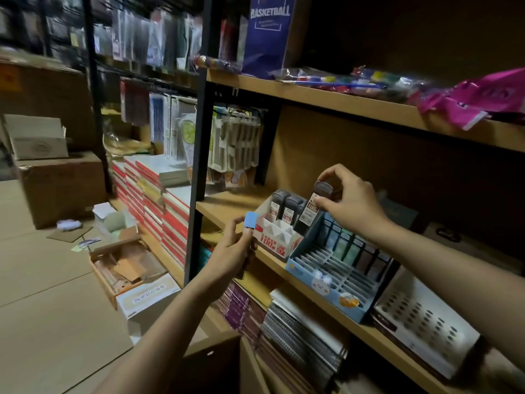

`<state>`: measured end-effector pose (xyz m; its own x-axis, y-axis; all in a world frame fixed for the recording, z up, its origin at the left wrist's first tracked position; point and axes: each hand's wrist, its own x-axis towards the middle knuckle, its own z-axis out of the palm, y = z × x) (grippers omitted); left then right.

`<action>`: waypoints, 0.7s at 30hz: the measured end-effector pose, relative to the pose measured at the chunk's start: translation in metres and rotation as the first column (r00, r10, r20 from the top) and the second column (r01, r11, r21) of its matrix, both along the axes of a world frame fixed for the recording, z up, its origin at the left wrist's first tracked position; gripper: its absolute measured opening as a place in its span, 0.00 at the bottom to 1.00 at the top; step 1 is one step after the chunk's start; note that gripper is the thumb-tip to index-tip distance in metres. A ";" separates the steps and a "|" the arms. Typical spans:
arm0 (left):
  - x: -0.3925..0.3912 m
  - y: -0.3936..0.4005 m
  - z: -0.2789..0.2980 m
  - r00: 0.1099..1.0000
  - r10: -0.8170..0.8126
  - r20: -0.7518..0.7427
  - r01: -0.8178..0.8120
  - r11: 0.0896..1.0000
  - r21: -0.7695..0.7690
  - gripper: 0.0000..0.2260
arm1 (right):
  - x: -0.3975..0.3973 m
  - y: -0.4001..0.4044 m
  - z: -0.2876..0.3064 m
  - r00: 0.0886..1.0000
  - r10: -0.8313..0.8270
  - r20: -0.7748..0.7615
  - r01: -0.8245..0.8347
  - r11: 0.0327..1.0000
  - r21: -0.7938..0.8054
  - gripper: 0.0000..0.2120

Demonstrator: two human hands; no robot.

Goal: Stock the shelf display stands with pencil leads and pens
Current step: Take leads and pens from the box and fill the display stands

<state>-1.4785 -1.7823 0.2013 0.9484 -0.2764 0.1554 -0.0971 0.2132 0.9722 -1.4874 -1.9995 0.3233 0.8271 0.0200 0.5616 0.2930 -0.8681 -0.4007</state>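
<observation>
My right hand (350, 201) pinches a dark pencil lead case (312, 209) by its top, tilted over the back row of a white and red display stand (279, 243) on the wooden shelf (227, 211). Two more dark lead cases (284, 207) stand in that back row. My left hand (235, 251) grips several cases in front of the stand, a blue-capped one (250, 220) sticking up. A blue display stand (335, 282) to the right holds a row of green and dark cases at its back. A white perforated pen stand (423, 319) sits further right.
Spiral notebooks (301, 336) and books fill the shelf below. The upper shelf (341, 100) carries a blue Basketball box (270, 35) and pink packets (483, 100). Cardboard boxes (59, 186) and an open box (125, 265) lie on the floor at left, beside red book stacks (153, 200).
</observation>
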 end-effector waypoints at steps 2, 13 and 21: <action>0.008 0.008 -0.001 0.999 -0.020 -0.038 0.019 0.999 -0.029 0.14 | 0.019 0.012 0.000 1.000 0.012 0.023 -0.012 1.000 -0.002 0.13; 0.021 0.011 -0.011 0.994 0.093 -0.065 -0.098 0.993 -0.070 0.09 | 0.100 0.051 -0.030 0.998 -0.033 -0.047 0.032 0.999 -0.011 0.11; 0.024 0.008 -0.016 0.992 0.105 -0.069 -0.110 0.990 -0.085 0.08 | 0.118 0.050 -0.043 0.987 -0.129 -0.101 0.111 0.980 -0.164 0.11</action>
<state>-1.4543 -1.7739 0.1852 0.9807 -0.1602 0.1123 -0.0619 0.2902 0.9550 -1.3689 -1.9495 0.2798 0.8856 -0.0024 0.4645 0.1447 -0.9488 -0.2807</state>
